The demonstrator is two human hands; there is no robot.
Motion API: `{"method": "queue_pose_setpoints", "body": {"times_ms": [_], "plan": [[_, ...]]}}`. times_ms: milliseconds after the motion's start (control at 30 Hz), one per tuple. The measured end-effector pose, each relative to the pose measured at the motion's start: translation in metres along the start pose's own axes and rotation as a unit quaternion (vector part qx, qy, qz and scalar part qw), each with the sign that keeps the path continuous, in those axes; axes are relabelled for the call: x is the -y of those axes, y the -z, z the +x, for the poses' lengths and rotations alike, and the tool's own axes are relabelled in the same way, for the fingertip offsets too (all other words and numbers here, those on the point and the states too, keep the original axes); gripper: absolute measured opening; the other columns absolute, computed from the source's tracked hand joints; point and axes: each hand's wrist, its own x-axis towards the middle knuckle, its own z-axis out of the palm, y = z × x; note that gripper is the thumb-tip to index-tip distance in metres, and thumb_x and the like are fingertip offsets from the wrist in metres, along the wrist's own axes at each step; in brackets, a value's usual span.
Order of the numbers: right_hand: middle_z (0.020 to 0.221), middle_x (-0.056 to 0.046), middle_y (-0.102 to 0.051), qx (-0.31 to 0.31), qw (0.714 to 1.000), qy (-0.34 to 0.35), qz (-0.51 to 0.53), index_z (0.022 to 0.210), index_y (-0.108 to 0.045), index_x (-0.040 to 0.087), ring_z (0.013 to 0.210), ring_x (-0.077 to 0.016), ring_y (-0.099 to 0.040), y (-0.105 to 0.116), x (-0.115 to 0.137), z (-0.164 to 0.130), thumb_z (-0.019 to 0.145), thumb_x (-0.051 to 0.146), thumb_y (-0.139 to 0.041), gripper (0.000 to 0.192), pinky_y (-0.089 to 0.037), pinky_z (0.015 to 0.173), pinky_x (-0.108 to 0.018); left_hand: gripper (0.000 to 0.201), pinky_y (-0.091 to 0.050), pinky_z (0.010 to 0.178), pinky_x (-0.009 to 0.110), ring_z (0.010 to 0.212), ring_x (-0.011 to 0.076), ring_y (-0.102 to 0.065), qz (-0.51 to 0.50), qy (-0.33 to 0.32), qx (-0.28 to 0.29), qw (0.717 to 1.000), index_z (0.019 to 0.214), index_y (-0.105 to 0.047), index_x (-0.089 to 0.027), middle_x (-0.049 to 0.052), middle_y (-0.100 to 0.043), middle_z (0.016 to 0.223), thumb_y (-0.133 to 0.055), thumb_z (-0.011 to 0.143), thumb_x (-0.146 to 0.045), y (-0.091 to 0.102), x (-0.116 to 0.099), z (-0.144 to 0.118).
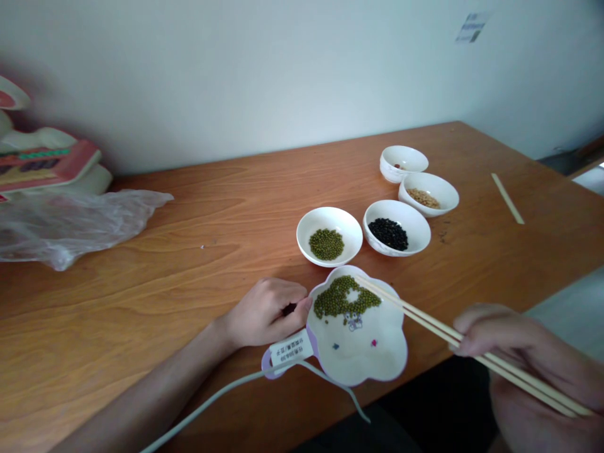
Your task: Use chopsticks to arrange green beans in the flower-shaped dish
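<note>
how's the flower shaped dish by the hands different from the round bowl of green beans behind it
The flower-shaped dish has a lobed rim and small printed pictures inside; the round bowl is plain white. The dish's beans spread wide with a bare gap; the bowl's sit in one small heap. The left hand touches the dish and the chopsticks reach into it; the bowl stands untouched. Both hold green beans.

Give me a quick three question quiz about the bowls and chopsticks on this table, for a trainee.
1. True or false: the right hand holds the wooden chopsticks.
2. What does the left hand touch?
3. Which round white bowl sits nearest the flower-shaped white dish?

Key:
1. True.
2. The flower-shaped dish's rim.
3. The white bowl of green beans, beside the white bowl of black beans.
</note>
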Motion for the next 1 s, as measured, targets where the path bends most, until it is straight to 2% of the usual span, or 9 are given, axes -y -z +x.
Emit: {"method": "queue_pose_setpoints", "body": {"times_ms": [67, 167, 333, 567, 733, 900, 1000], "plan": [[0.079, -0.005, -0.064, 0.037, 0.999, -0.028, 0.025, 0.078, -0.069, 0.029, 0.074, -0.025, -0.063, -0.003, 0.007, -0.002, 0.089, 0.083, -0.012, 0.08, -0.046, 0.07, -0.04, 0.033, -0.031, 0.06, 0.027, 0.058, 0.0092, -0.04, -0.003, -0.002, 0.001, 1.0, 0.07, -0.043, -0.018, -0.003, -0.046, 0.064, -0.043, 0.103, -0.023, 0.0, 0.0, 0.0], [0.074, -0.004, -0.065, 0.078, 0.996, -0.045, 0.002, 0.072, -0.068, 0.027, 0.069, -0.0235, -0.061, -0.006, 0.01, 0.002, 0.079, 0.09, 0.0, 0.093, -0.045, 0.067, -0.037, 0.033, -0.031, 0.06, 0.027, 0.058, 0.0089, -0.04, -0.003, -0.005, 0.0, 1.0, 0.07, -0.043, -0.017, -0.003, -0.046, 0.065, -0.043, 0.103, -0.022, -0.001, 0.001, 0.0], [0.072, -0.004, -0.068, 0.121, 0.991, -0.046, -0.032, 0.07, -0.066, 0.026, 0.069, -0.023, -0.064, -0.014, 0.008, 0.01, 0.076, 0.089, 0.009, 0.098, -0.047, 0.066, -0.035, 0.033, -0.031, 0.06, 0.028, 0.058, 0.009, -0.039, 0.001, -0.004, -0.002, 1.0, 0.07, -0.043, -0.017, -0.003, -0.046, 0.064, -0.043, 0.103, -0.023, -0.001, 0.001, -0.001], [0.071, -0.005, -0.07, 0.116, 0.992, -0.022, -0.047, 0.067, -0.066, 0.024, 0.064, -0.0217, -0.064, -0.02, 0.009, 0.01, 0.081, 0.086, 0.006, 0.096, -0.047, 0.058, -0.033, 0.033, -0.03, 0.059, 0.028, 0.058, 0.0093, -0.039, -0.002, -0.006, -0.001, 1.0, 0.07, -0.043, -0.018, -0.003, -0.045, 0.064, -0.042, 0.103, -0.023, -0.001, 0.003, 0.001], [0.071, -0.005, -0.07, 0.095, 0.994, -0.011, -0.061, 0.067, -0.067, 0.024, 0.066, -0.0218, -0.065, -0.018, 0.005, 0.007, 0.085, 0.083, 0.004, 0.094, -0.047, 0.06, -0.033, 0.033, -0.031, 0.059, 0.028, 0.058, 0.0093, -0.039, -0.002, -0.003, -0.003, 1.0, 0.07, -0.043, -0.018, -0.003, -0.045, 0.064, -0.043, 0.102, -0.022, -0.001, 0.002, 0.0], [0.076, -0.007, -0.07, 0.095, 0.992, -0.017, -0.079, 0.067, -0.067, 0.023, 0.071, -0.0249, -0.067, -0.01, -0.003, 0.003, 0.08, 0.084, 0.013, 0.101, -0.049, 0.067, -0.038, 0.033, -0.031, 0.059, 0.028, 0.058, 0.0097, -0.039, 0.0, -0.008, -0.003, 1.0, 0.07, -0.044, -0.018, -0.003, -0.045, 0.064, -0.044, 0.102, -0.022, -0.001, 0.001, -0.001], [0.075, -0.007, -0.068, 0.081, 0.995, -0.02, -0.062, 0.067, -0.068, 0.023, 0.071, -0.0259, -0.066, -0.01, -0.004, 0.0, 0.081, 0.085, 0.009, 0.099, -0.049, 0.067, -0.039, 0.033, -0.031, 0.059, 0.029, 0.058, 0.0099, -0.039, 0.001, -0.006, -0.004, 1.0, 0.07, -0.045, -0.018, -0.003, -0.045, 0.064, -0.044, 0.102, -0.022, -0.001, 0.001, 0.0]]}}
